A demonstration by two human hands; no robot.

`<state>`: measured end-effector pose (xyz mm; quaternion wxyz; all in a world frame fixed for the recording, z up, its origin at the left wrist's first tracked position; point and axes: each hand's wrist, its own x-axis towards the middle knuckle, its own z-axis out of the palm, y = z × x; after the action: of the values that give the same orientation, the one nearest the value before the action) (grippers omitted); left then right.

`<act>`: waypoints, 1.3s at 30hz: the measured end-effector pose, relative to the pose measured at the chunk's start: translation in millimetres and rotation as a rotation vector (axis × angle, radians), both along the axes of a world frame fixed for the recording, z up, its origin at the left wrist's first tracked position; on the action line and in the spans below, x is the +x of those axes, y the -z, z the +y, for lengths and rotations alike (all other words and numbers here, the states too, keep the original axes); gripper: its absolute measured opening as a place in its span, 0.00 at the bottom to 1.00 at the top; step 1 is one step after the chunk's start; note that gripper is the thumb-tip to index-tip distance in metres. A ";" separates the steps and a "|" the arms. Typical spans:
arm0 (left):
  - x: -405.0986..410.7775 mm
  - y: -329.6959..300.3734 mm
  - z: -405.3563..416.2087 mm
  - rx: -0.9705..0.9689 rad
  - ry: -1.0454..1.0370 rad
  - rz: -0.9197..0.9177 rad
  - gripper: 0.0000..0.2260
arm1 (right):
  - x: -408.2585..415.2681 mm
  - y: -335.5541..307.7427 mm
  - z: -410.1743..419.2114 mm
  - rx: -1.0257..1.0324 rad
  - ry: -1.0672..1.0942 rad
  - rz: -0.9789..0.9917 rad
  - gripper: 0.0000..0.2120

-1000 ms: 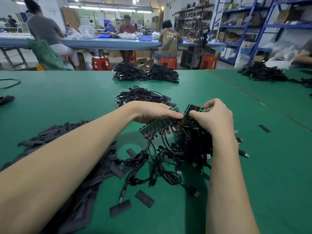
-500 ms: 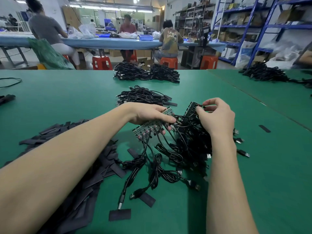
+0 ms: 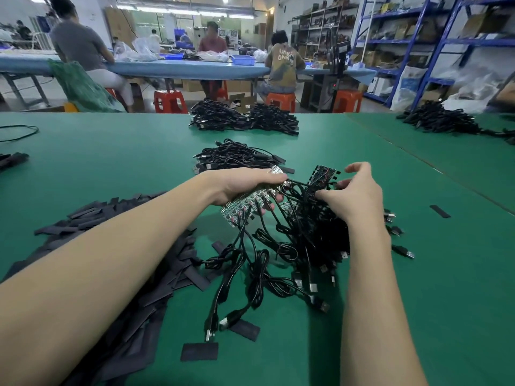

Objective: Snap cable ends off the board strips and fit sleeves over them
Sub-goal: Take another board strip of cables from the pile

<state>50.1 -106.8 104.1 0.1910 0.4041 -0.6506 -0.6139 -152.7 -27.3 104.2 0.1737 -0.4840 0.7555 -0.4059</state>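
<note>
My left hand [image 3: 245,188] grips a green board strip [image 3: 242,206] lifted off the table, with black cables [image 3: 245,263] hanging from its lower edge. A second board strip [image 3: 320,176] stands upright just right of it, amid a tangled heap of black USB cables [image 3: 315,232]. My right hand [image 3: 354,196] reaches into that heap beside the second strip, fingers curled around cable ends; what exactly it pinches is hidden. Flat black sleeves [image 3: 117,246] lie in a big pile at the left, under my left forearm.
Loose sleeves [image 3: 199,351] lie near the front, one more sleeve [image 3: 439,211] at the right. Finished cable bundles [image 3: 237,158] sit behind my hands, further bundles [image 3: 242,119] at the far edge and cable heap [image 3: 443,121] at the right. People sit at a blue table beyond.
My left hand has lifted its board strip and drawn it left, apart from the second strip. My right hand's fingers have spread and moved down the upright strip into the cables.
</note>
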 end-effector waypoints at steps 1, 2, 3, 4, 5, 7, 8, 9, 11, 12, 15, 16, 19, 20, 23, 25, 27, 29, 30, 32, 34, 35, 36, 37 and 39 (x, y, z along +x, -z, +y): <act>-0.6 -1.7 0.5 -0.021 -0.002 0.004 0.10 | 2.1 1.9 -1.4 -0.020 0.005 0.022 0.27; -1.2 -2.7 0.4 -0.044 -0.028 0.025 0.09 | 3.1 2.7 -2.2 -0.048 0.007 0.059 0.24; -1.3 -3.5 0.3 -0.063 -0.064 0.052 0.08 | 3.3 2.2 -2.2 -0.086 0.013 0.099 0.20; -1.0 -3.9 0.1 -0.076 -0.090 0.081 0.09 | 2.3 0.4 -1.6 -0.125 0.015 0.126 0.16; -0.1 -3.8 0.4 -0.078 -0.099 0.102 0.09 | 0.6 -1.7 -0.5 -0.140 -0.001 0.132 0.12; 1.9 -1.7 1.4 -0.062 -0.083 0.124 0.11 | -3.8 -3.7 2.4 -0.039 -0.106 0.131 0.07; 3.2 -0.2 2.4 -0.057 -0.077 0.128 0.12 | -5.0 -3.7 4.0 0.055 -0.173 0.143 0.06; 4.2 0.9 3.6 -0.058 -0.074 0.128 0.12 | -5.8 -3.8 5.5 0.145 -0.228 0.154 0.08; 5.0 1.8 4.9 -0.075 -0.087 0.110 0.12 | -7.0 -5.4 7.3 0.258 -0.280 0.162 0.11; 5.2 1.4 5.2 -0.091 -0.095 0.088 0.12 | -6.5 -6.9 6.8 0.275 -0.291 0.159 0.12; 5.6 -3.5 5.5 -0.066 -0.055 0.070 0.15 | -0.6 -7.9 2.9 0.174 -0.255 0.150 0.14; 5.6 -4.9 5.4 -0.051 -0.034 0.072 0.16 | 2.0 -6.1 1.6 0.125 -0.240 0.149 0.14; 8.8 -7.0 5.3 -0.032 -0.012 0.058 0.17 | 5.8 1.9 0.0 0.072 -0.299 0.136 0.11; 10.9 -7.3 5.2 -0.020 0.002 0.058 0.15 | 4.7 4.5 0.0 0.056 -0.325 0.093 0.09; 15.8 -7.2 5.5 0.049 0.043 0.055 0.14 | 0.6 8.1 -0.2 -0.054 -0.375 -0.151 0.04; 16.2 -6.5 6.4 0.043 0.038 0.045 0.13 | 1.8 9.6 -1.0 -0.119 -0.365 -0.210 0.05; 14.3 -6.1 7.0 -0.009 -0.003 0.045 0.12 | 4.4 10.3 -3.6 -0.132 -0.345 -0.158 0.08; 12.4 -6.5 7.2 -0.036 -0.055 0.068 0.11 | 8.9 10.3 -6.3 -0.107 -0.306 -0.018 0.12; 12.1 -6.7 7.0 -0.036 -0.076 0.080 0.11 | 12.3 10.2 -6.8 -0.101 -0.272 0.054 0.14; 11.1 -6.7 6.5 -0.037 -0.101 0.093 0.11 | 18.0 10.0 -7.2 -0.144 -0.208 0.151 0.16; 11.2 -6.2 6.6 -0.044 -0.117 0.086 0.10 | 21.9 11.1 -6.2 -0.222 -0.212 0.167 0.15; 11.7 -5.8 6.7 -0.040 -0.121 0.086 0.09 | 22.5 11.3 -5.6 -0.242 -0.237 0.164 0.14; 12.3 -5.2 7.0 -0.031 -0.123 0.091 0.08 | 22.5 11.0 -5.2 -0.242 -0.268 0.165 0.13; 12.8 -4.5 7.3 -0.023 -0.125 0.100 0.08 | 22.0 10.2 -4.7 -0.228 -0.301 0.169 0.11; 12.8 -2.9 7.2 -0.020 -0.132 0.116 0.08 | 19.9 7.9 -3.2 -0.194 -0.356 0.152 0.09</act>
<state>62.9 -99.6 107.0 0.2723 0.4079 -0.6164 -0.6160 -132.7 -30.6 96.2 0.1378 -0.6532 0.6265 -0.4022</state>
